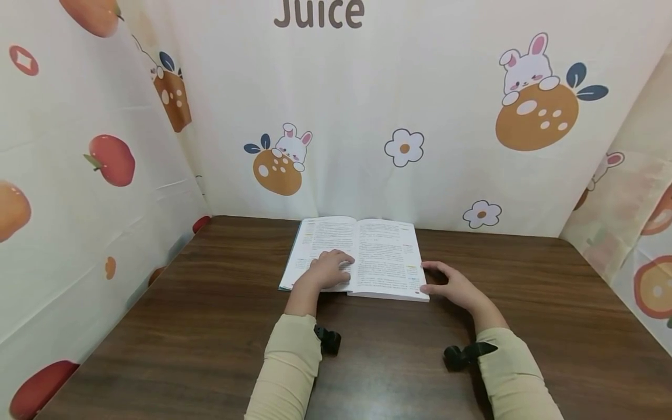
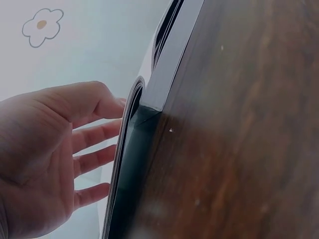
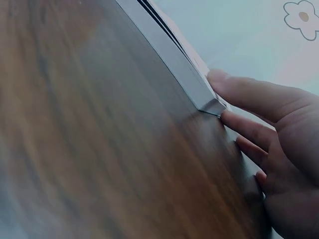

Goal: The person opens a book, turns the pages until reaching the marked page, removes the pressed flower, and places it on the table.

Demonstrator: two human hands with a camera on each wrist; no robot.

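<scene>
An open book [image 1: 380, 256] with printed pages lies on the table. On its left page rests my left hand [image 1: 328, 271], fingers slightly bent and fingertips touching the paper. In the left wrist view, the thumb and fingers of the left hand [image 2: 50, 149] lie over the pages, above the dark cover [image 2: 132, 164]. My right hand [image 1: 454, 286] is at the lower right edge of the book. In the right wrist view, the thumb of the right hand [image 3: 279, 134] touches the top page's edge, while the fingers extend along the book's side.
A brown wood-grain table [image 1: 388, 361] carries the book near its back edge. Behind it hangs a white curtain [image 1: 357, 105] printed with rabbits, fruit and flowers, and similar cloth borders both sides. A black wrist camera [image 1: 329, 340] is strapped to the left sleeve, another black camera [image 1: 457, 357] to the right.
</scene>
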